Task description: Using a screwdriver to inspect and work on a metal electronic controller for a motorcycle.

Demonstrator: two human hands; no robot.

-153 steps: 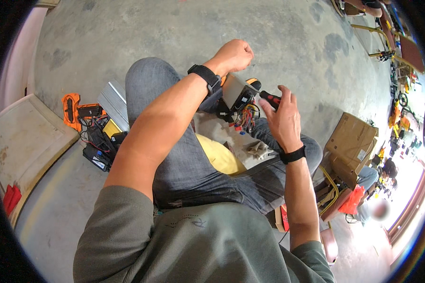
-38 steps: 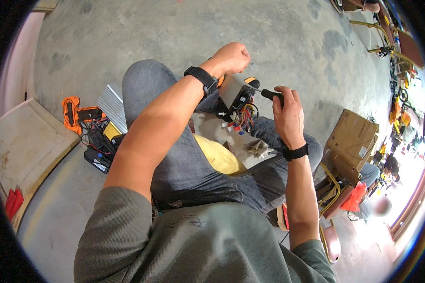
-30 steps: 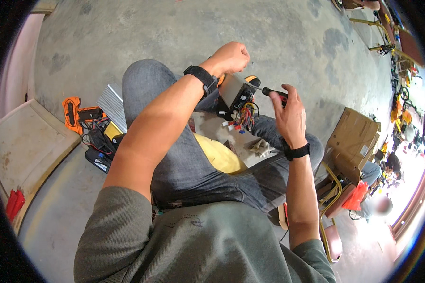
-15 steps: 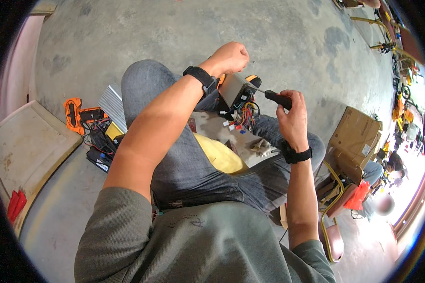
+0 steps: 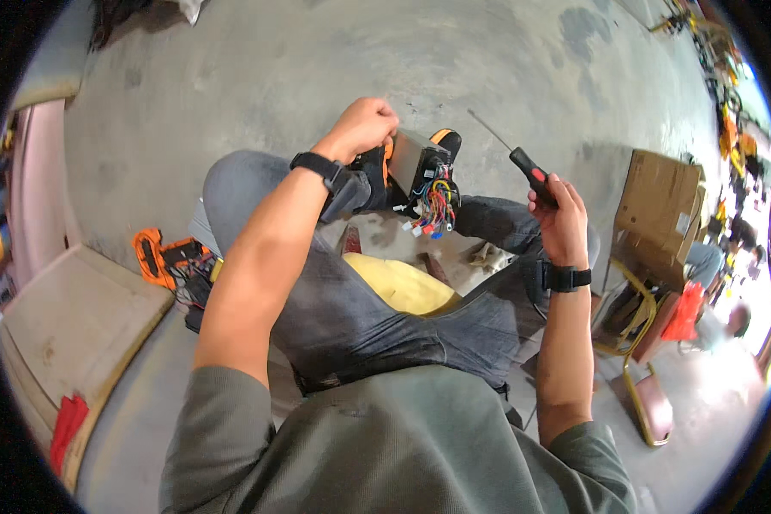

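My right hand (image 5: 562, 221) is closed around the black-and-red handle of a screwdriver (image 5: 529, 168). The screwdriver's thin shaft points up and to the left, with its tip apart from everything. A grey metal box (image 5: 415, 158) stands between my shoes, and a bundle of coloured wires with plugs (image 5: 435, 206) hangs from its near end. By the box's upper left edge, my left hand (image 5: 365, 128) is closed, its fingers curled. Whether it holds anything small is hidden.
A yellow piece (image 5: 401, 283) lies between my legs. At the left are an orange-and-black object (image 5: 156, 257) and a pale padded panel (image 5: 86, 321) with a red cloth (image 5: 68, 427). A cardboard box (image 5: 660, 197) and a gold-framed chair (image 5: 651, 403) stand to the right.
My right hand has drawn the screwdriver away from the metal box, to the right, and its tip now points up. My left hand has shifted left and nearer. The view has also shifted.
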